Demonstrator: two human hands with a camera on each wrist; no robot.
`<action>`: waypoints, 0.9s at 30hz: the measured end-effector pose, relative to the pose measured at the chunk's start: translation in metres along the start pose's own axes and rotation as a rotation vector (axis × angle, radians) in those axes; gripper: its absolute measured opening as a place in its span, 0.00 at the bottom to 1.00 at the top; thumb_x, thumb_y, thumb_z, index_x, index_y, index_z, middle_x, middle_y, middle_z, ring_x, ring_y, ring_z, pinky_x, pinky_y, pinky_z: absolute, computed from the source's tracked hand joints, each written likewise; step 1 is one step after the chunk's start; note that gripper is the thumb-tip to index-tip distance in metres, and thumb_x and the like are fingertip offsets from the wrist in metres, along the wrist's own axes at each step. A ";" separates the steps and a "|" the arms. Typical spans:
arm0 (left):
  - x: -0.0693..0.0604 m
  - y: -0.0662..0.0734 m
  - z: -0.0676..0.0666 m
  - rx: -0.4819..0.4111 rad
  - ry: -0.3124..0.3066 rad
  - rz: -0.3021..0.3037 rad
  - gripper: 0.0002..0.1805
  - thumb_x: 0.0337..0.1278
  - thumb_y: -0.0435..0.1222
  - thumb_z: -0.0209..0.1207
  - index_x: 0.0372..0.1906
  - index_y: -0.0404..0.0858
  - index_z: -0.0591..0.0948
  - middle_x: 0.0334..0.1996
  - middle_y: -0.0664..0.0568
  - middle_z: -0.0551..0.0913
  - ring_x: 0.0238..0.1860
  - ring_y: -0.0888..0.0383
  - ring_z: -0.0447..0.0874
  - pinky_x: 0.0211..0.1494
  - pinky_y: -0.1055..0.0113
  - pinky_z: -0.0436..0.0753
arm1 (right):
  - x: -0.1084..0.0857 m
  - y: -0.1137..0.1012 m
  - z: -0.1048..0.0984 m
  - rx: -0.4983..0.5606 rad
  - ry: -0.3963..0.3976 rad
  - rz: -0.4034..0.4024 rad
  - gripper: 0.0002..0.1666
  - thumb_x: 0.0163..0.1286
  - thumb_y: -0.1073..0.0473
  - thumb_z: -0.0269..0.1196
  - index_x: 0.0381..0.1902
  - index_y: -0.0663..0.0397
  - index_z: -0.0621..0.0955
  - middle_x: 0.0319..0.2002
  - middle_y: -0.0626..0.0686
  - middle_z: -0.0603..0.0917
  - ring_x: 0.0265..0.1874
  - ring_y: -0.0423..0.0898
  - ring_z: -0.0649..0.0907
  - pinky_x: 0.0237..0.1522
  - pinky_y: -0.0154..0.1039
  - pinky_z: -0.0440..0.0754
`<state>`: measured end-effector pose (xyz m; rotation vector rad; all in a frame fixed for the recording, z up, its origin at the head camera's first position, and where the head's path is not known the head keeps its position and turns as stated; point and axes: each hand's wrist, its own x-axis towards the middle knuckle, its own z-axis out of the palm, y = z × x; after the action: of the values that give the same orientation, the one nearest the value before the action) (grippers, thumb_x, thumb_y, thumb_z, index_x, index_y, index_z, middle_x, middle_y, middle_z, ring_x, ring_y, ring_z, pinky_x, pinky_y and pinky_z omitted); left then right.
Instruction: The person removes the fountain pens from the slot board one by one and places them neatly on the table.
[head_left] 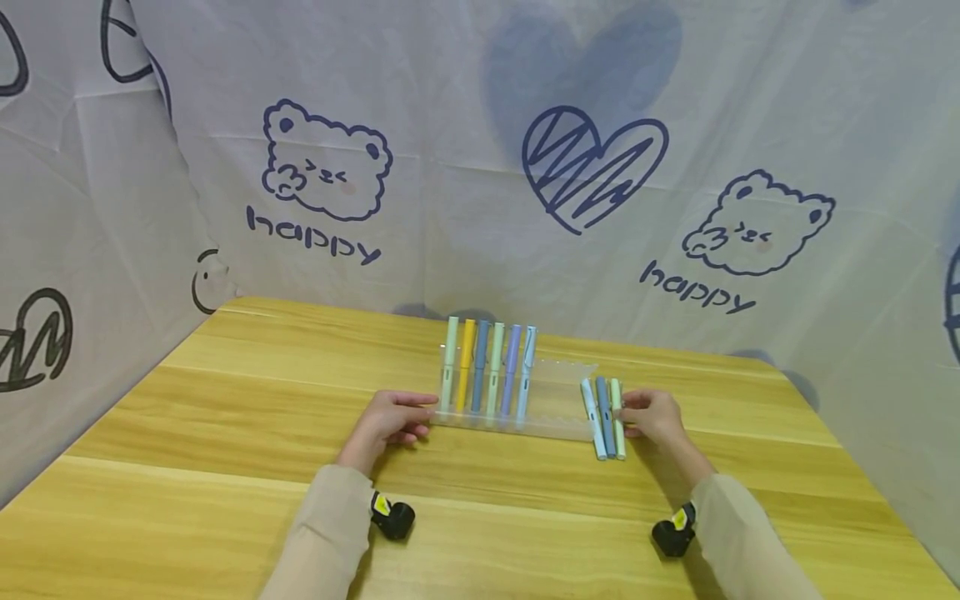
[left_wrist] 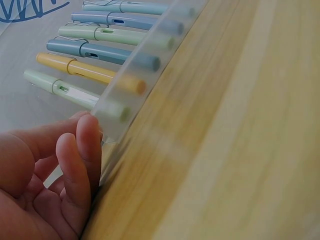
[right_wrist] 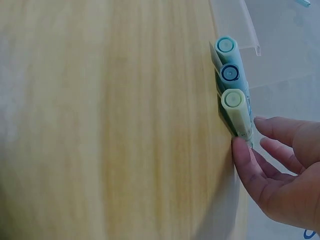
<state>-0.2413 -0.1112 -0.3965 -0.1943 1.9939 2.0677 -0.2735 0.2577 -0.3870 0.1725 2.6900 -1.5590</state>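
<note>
A clear plastic pen tray (head_left: 562, 396) lies on the table, with several capped pens side by side in its left part: light green, yellow (left_wrist: 90, 71), dark blue, green, purple and light blue (head_left: 527, 367). My left hand (head_left: 393, 419) pinches the tray's left front corner, near the first green pen (left_wrist: 60, 86). Three pens lie together at the tray's right end: a light blue pen (head_left: 593, 421), a blue pen (head_left: 605, 417) and a light green pen (right_wrist: 236, 107). My right hand (head_left: 654, 417) holds the light green pen, the outermost, between thumb and fingers.
The wooden table (head_left: 510, 542) extends around the tray on all sides. Behind it hangs a pale cloth (head_left: 457, 208) printed with bears and hearts. Both wrists carry small black cameras, the left camera (head_left: 393, 518) and the right camera (head_left: 672, 533).
</note>
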 end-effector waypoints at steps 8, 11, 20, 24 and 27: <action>0.000 -0.001 0.000 0.001 -0.006 -0.002 0.19 0.52 0.25 0.57 0.51 0.25 0.74 0.15 0.51 0.79 0.13 0.64 0.75 0.14 0.75 0.74 | -0.001 -0.003 0.000 -0.075 0.067 -0.051 0.15 0.56 0.71 0.60 0.41 0.76 0.75 0.32 0.61 0.78 0.22 0.42 0.77 0.23 0.36 0.81; 0.001 -0.002 0.000 0.001 -0.006 -0.001 0.18 0.52 0.25 0.57 0.51 0.25 0.74 0.15 0.51 0.79 0.13 0.64 0.75 0.14 0.75 0.74 | -0.004 -0.007 0.001 -0.107 0.107 -0.085 0.14 0.57 0.68 0.60 0.40 0.75 0.76 0.32 0.62 0.79 0.23 0.44 0.78 0.24 0.37 0.80; 0.002 -0.002 0.001 -0.002 0.000 0.001 0.18 0.51 0.25 0.57 0.50 0.26 0.75 0.16 0.50 0.79 0.13 0.64 0.75 0.13 0.75 0.74 | -0.008 -0.023 0.007 -0.019 0.174 -0.166 0.13 0.58 0.70 0.59 0.39 0.77 0.77 0.32 0.62 0.81 0.27 0.48 0.80 0.29 0.41 0.82; 0.001 -0.001 0.000 -0.002 0.004 -0.004 0.18 0.51 0.25 0.57 0.50 0.26 0.76 0.16 0.50 0.79 0.13 0.64 0.75 0.13 0.75 0.74 | -0.008 -0.028 0.010 0.039 0.182 -0.188 0.12 0.57 0.72 0.59 0.38 0.79 0.76 0.31 0.63 0.81 0.25 0.45 0.80 0.28 0.41 0.82; 0.002 -0.001 0.000 -0.002 0.004 -0.006 0.17 0.51 0.25 0.57 0.50 0.26 0.76 0.16 0.50 0.79 0.13 0.63 0.75 0.13 0.75 0.74 | -0.009 -0.032 0.013 0.074 0.171 -0.201 0.12 0.56 0.73 0.59 0.38 0.79 0.76 0.30 0.63 0.81 0.24 0.43 0.80 0.27 0.39 0.82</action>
<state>-0.2427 -0.1108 -0.3984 -0.2053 1.9911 2.0677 -0.2680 0.2301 -0.3653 0.0386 2.8588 -1.7765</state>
